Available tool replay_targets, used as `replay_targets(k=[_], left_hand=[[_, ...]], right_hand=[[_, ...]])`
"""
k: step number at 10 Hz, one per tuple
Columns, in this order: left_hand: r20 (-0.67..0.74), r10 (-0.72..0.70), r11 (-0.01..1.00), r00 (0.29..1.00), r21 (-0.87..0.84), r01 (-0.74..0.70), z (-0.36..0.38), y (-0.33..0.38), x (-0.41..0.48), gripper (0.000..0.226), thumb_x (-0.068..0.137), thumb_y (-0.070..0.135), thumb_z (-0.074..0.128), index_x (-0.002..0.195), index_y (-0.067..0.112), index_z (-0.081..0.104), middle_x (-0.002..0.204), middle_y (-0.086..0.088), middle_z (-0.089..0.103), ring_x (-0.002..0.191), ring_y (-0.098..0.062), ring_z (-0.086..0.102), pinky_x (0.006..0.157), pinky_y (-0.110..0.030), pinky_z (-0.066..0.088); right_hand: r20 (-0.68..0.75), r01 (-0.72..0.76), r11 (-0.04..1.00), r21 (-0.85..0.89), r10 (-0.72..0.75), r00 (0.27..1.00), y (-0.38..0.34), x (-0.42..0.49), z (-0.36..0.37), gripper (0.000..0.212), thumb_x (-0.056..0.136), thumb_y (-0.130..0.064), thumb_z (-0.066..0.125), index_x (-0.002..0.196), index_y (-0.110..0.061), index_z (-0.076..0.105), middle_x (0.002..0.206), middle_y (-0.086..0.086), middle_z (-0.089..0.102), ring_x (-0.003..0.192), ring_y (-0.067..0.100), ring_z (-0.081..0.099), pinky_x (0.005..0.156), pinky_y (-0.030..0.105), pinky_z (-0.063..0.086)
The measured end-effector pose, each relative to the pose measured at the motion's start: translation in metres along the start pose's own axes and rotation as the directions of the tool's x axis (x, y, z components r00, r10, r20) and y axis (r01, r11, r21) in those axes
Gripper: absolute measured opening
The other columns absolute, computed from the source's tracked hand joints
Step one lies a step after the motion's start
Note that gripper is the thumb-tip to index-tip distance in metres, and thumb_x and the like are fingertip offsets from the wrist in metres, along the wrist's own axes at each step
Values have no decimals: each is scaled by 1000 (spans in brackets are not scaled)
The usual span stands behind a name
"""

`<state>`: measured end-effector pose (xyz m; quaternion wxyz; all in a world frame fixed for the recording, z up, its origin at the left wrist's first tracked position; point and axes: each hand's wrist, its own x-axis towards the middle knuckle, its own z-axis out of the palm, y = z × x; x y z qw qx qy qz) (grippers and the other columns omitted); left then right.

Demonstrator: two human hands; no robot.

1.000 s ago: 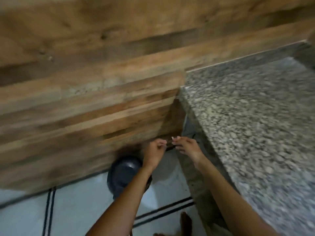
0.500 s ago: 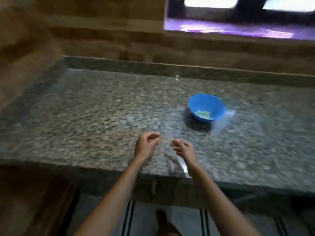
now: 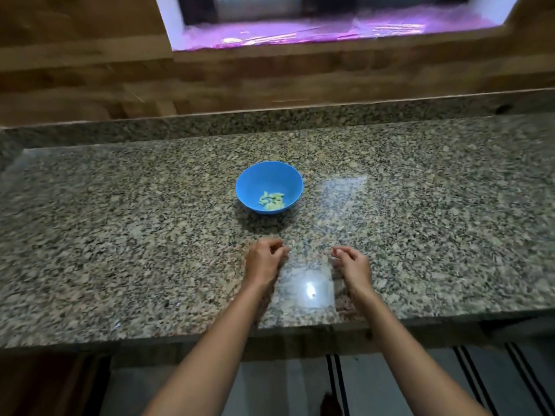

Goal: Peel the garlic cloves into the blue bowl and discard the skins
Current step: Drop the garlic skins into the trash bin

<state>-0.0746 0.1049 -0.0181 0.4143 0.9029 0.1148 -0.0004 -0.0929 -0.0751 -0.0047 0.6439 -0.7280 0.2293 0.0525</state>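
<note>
Floor (image 3: 270,382): pale, with dark stripes (image 3: 338,382), nearest the viewer, below the forearms and under the counter's front edge.

Counter (image 3: 120,235): speckled granite, glossy. Both forearms cross its front edge. A bright glare patch (image 3: 309,288) lies on it between the two wrists.

Left hand (image 3: 264,259): above the counter, back upward, fingers curled in toward the thumb. Whether they pinch anything cannot be told.

Right hand (image 3: 353,265): beside the left hand and apart from it, at the same depth, fingers loosely bent, tips pointing toward the left hand. Nothing is seen in it.

Blue bowl (image 3: 268,178): on the counter beyond the left hand, slightly toward the right hand's side, near both and touching neither. Upright, mouth up, round. Only bare granite shows between it and the hands.

Garlic cloves (image 3: 271,201): small pale heap on the bowl's floor, against the wall nearest the hands. The few elongated pieces lie roughly crosswise, left to right; the rest are too small to judge.

Backsplash (image 3: 270,121): low granite strip beyond the bowl.

Wooden wall (image 3: 90,79): brown planks above the backsplash, blurred.

Window opening (image 3: 330,28): farthest, its sill lit purple.
</note>
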Motion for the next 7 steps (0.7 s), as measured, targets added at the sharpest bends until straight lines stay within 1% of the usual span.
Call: replay_targets(k=[1, 2, 3, 4, 5, 6, 7], left_hand=[[10, 58, 988, 998, 145, -59, 21, 18, 4, 25, 85, 36, 67, 100, 17, 72, 97, -3, 71, 90, -20, 64, 76, -30, 49], [19, 103, 944, 995, 313, -104, 31, 27, 12, 17, 89, 27, 60, 81, 14, 67, 85, -6, 67, 82, -23, 62, 65, -30, 43], [20, 164, 936, 986, 313, -162, 28, 36, 11, 15, 90, 14, 58, 86, 10, 72, 87, -6, 70, 81, -21, 64, 67, -28, 46], [-193, 236, 972, 952, 29, -235, 4, 65, 18, 14, 88, 7, 62, 98, 5, 72, 90, 1, 68, 79, -11, 62, 70, -7, 45], [-367, 161, 983, 916, -23, -182, -27, 87, 61, 15, 88, 8, 62, 98, 5, 73, 89, -1, 71, 77, -15, 66, 66, -7, 43], [-226, 87, 994, 970, 87, -69, -36, 82, 98, 17, 89, 8, 61, 100, 5, 73, 96, -10, 73, 87, -19, 67, 77, -21, 48], [-143, 33, 989, 989, 150, -12, -34, 75, 109, 21, 90, 5, 57, 106, 7, 71, 106, -9, 71, 97, -20, 66, 91, -29, 51]], right_hand=[[26, -45, 997, 60, 43, 999, -2, 13, -10, 15, 94, -5, 49, 98, -5, 63, 85, 6, 64, 74, 14, 58, 69, 22, 47], [51, -78, 992, 97, 74, 996, 1, 23, -14, 17, 93, -6, 50, 102, 0, 63, 76, 3, 61, 64, 11, 52, 62, 20, 42], [83, -99, 990, 103, 90, 992, -4, 26, -12, 15, 94, -9, 50, 96, -6, 65, 84, 9, 64, 74, 18, 56, 67, 26, 44], [119, -91, 990, 109, 78, 990, -19, 28, -10, 16, 95, -11, 49, 96, -7, 65, 95, 11, 66, 84, 19, 59, 69, 24, 46], [170, -29, 999, 46, 21, 985, -42, 34, -5, 17, 95, -12, 48, 94, -9, 65, 100, 9, 65, 91, 19, 59, 79, 29, 48], [205, 7, 1000, 9, -9, 979, -54, 43, -2, 19, 96, -16, 46, 97, -10, 64, 101, 8, 66, 94, 23, 60, 87, 35, 48], [235, 16, 1000, -23, -10, 972, -56, 47, -2, 18, 96, -18, 47, 97, -11, 65, 102, 9, 67, 95, 24, 61, 86, 36, 49]])
